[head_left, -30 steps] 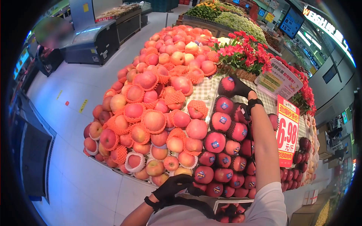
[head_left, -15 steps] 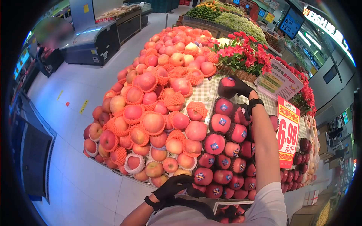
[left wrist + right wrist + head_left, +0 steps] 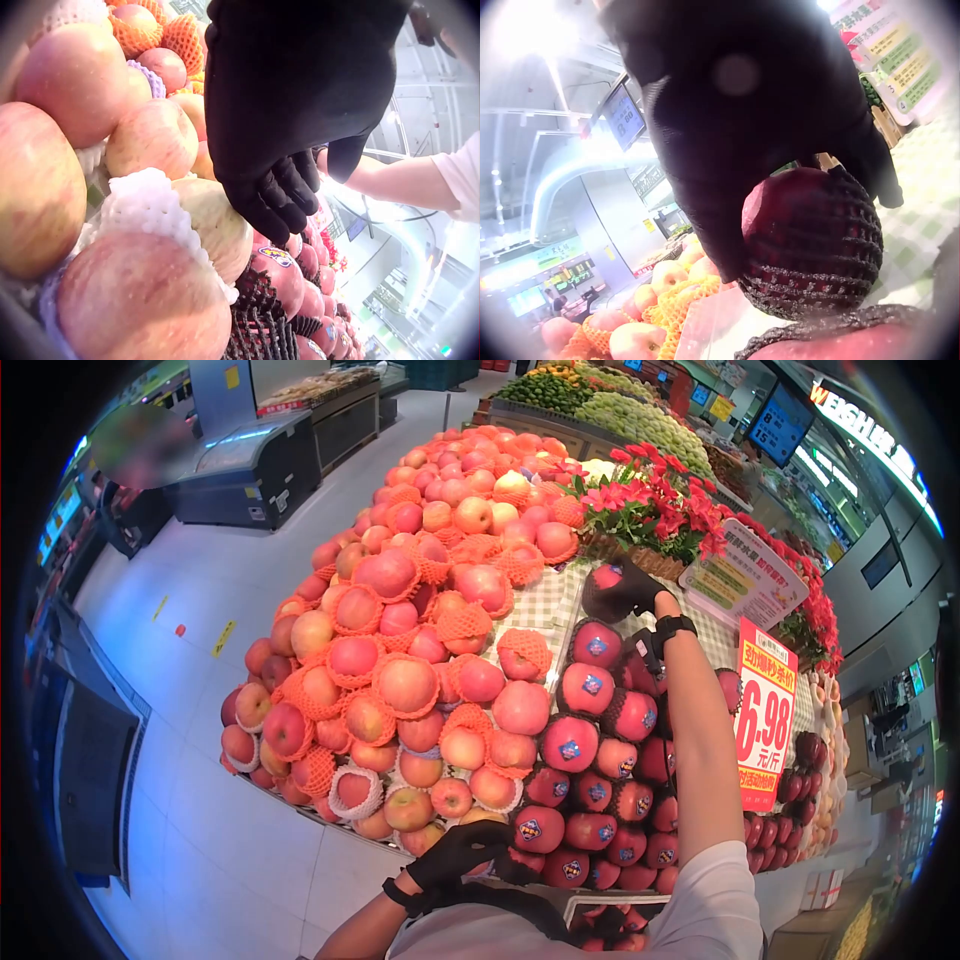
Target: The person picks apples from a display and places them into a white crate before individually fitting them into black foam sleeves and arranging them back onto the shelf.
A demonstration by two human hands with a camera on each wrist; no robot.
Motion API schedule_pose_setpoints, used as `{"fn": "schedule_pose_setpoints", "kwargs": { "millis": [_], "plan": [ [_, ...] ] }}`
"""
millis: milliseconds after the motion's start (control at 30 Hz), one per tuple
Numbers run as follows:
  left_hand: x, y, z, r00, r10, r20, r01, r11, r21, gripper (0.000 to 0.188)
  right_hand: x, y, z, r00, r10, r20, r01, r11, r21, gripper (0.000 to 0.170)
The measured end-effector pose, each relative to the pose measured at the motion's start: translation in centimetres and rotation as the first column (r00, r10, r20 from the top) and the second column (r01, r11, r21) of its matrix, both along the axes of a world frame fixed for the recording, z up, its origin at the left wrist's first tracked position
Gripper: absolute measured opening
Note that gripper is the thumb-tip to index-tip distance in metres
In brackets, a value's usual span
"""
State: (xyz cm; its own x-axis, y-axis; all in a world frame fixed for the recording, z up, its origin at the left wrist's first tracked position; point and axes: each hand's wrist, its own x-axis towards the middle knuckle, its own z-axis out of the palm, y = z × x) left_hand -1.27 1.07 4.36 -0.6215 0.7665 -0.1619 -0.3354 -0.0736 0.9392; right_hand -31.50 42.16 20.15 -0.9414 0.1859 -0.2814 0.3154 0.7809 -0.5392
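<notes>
In the head view my black-gloved right hand (image 3: 632,592) grips a dark red apple (image 3: 603,578) at the far end of the dark apples. The right wrist view shows this apple (image 3: 810,240) in a black foam net, fingers and thumb on either side of it. Another netted apple (image 3: 847,343) sits just in front. My left hand (image 3: 458,854), also gloved, hangs at the display's front edge with fingers loosely curled and holds nothing. In the left wrist view it is beside a pale apple (image 3: 214,225) and a stickered red apple (image 3: 277,274).
Lighter apples (image 3: 405,682) in orange nets heap up on the left. A checked cloth (image 3: 540,600) shows between the heaps. Red flowers (image 3: 655,505) and an information sign (image 3: 745,575) stand behind the right hand; a price sign (image 3: 765,710) stands right of the forearm.
The right hand has shifted slightly over the apple, its knuckles a little higher, and still grips it. The left hand has stayed in place. The head view has moved slightly.
</notes>
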Motion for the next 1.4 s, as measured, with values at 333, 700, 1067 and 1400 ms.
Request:
{"fn": "schedule_pose_setpoints", "kwargs": {
  "millis": [333, 700, 1067, 1400],
  "plan": [
    [-0.1, -0.2, -0.3, 0.999, -0.025, 0.047, 0.027, 0.999, -0.025, 0.034, -2.5, 4.8, -3.5, 0.897, 0.400, -0.187, -0.408, 0.913, -0.006, 0.083],
    [-0.3, -0.3, -0.7, 0.999, -0.013, 0.042, 0.013, 1.000, -0.005, 0.033, -2.1, 3.4, -5.7, 0.929, 0.136, -0.344, -0.151, 0.988, -0.016, 0.090],
    [-0.2, -0.2, 0.4, 0.998, 0.036, 0.051, -0.035, 0.999, -0.034, 0.029, -2.0, 1.4, -4.3, 0.970, 0.135, -0.201, -0.105, 0.982, 0.155, 0.094],
    [0.0, -0.7, -0.2, 0.996, 0.048, 0.071, -0.047, 0.999, -0.023, 0.032, -0.3, 2.5, -4.4, 0.877, 0.415, -0.241, -0.348, 0.896, 0.276, 0.107]
  ]
}}
